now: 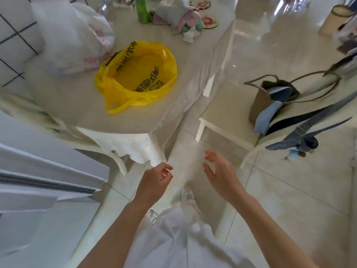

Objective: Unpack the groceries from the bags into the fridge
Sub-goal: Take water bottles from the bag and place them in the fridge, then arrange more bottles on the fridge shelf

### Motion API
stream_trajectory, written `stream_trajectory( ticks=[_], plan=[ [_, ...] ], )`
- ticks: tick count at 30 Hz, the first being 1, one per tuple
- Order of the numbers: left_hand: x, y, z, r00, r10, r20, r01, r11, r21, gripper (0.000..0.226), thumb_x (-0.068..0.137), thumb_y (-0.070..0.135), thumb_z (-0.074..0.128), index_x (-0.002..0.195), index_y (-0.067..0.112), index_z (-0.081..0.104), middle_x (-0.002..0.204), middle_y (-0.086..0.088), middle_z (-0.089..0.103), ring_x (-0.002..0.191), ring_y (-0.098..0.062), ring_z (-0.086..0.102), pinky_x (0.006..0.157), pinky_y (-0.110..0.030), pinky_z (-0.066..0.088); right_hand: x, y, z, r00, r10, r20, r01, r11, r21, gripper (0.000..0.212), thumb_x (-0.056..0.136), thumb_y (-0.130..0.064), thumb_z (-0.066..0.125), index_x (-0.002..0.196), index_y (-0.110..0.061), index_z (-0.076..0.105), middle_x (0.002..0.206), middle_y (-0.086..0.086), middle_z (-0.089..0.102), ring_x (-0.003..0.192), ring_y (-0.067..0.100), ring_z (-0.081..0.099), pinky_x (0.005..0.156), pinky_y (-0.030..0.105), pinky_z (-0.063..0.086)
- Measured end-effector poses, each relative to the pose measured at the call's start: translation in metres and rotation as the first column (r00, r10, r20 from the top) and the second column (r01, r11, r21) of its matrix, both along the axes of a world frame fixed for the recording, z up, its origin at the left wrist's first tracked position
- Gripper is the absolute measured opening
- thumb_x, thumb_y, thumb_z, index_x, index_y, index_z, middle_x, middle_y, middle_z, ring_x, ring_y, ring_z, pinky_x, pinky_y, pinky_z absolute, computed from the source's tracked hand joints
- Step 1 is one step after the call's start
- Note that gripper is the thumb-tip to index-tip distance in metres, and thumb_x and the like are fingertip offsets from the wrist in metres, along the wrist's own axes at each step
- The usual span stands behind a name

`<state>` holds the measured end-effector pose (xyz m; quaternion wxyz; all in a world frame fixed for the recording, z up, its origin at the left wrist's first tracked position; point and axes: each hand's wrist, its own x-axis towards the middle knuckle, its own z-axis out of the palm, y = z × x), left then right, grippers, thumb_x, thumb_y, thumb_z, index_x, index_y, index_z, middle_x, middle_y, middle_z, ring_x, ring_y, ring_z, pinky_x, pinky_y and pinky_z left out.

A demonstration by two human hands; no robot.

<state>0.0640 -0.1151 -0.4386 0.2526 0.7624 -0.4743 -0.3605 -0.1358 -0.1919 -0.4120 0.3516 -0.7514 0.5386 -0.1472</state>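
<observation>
A yellow plastic bag [135, 74] lies open and flattened on the white table [77, 105]; nothing shows inside it. Behind it at the left stands a bulging white plastic bag [73, 35]. My left hand [154, 180] hangs below the table's near corner with loosely curled fingers and holds nothing. My right hand [222, 175] is beside it over the floor, fingers spread and relaxed, empty. The white fridge door [38, 182] shows at the lower left edge.
A green bottle [143, 8], a heap of pastel cloths [183, 20] and coasters sit at the table's far end. A white chair [228, 120] at the right carries a brown tote [270, 101] and denim straps. Glossy tiled floor [289, 190] lies ahead.
</observation>
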Motion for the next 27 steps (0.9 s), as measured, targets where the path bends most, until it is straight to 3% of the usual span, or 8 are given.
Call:
stream_trajectory(
  ticks=[6,17,22,27],
  plan=[
    [0.017,-0.079,-0.003,0.998,0.05,0.038,-0.051,0.998,0.022,0.014,0.09,0.021,0.059,0.1,0.026,0.066,0.08,0.012,0.069,0.075,-0.003,0.063,0.073,-0.024,0.05,0.027,-0.089,0.005,0.978,0.198,-0.063,-0.199,0.98,-0.015,0.036,0.097,-0.025,0.049,0.133,-0.017,0.046,0.125,-0.002,0.056,0.114,0.014,0.054,0.095,0.028,0.043],
    [0.051,-0.186,-0.002,0.962,0.27,0.045,-0.272,0.962,0.038,0.013,0.092,0.02,0.058,0.102,0.021,0.066,0.089,0.009,0.069,0.081,-0.006,0.065,0.077,-0.025,0.053,0.085,-0.24,0.001,0.887,0.458,-0.068,-0.456,0.889,0.033,0.038,0.097,-0.025,0.05,0.134,-0.016,0.046,0.126,-0.003,0.055,0.113,0.013,0.053,0.096,0.026,0.041],
    [0.07,-0.244,-0.002,0.965,0.26,0.041,-0.263,0.956,0.126,0.021,0.093,0.022,0.056,0.114,0.022,0.061,0.097,0.006,0.065,0.09,-0.012,0.061,0.075,-0.025,0.049,0.121,-0.319,-0.008,0.817,0.573,-0.061,-0.572,0.82,0.027,0.036,0.095,-0.021,0.053,0.13,-0.014,0.049,0.122,0.001,0.057,0.111,0.016,0.056,0.092,0.023,0.04],
    [0.09,-0.316,0.007,0.942,0.319,0.107,-0.33,0.938,0.107,0.028,0.093,0.023,0.059,0.12,0.018,0.06,0.106,0.001,0.066,0.093,-0.014,0.058,0.08,-0.028,0.049,0.16,-0.401,0.004,0.698,0.714,-0.063,-0.715,0.699,0.002,0.035,0.095,-0.024,0.052,0.129,-0.014,0.05,0.122,0.0,0.057,0.111,0.015,0.055,0.093,0.026,0.043]
  ],
)
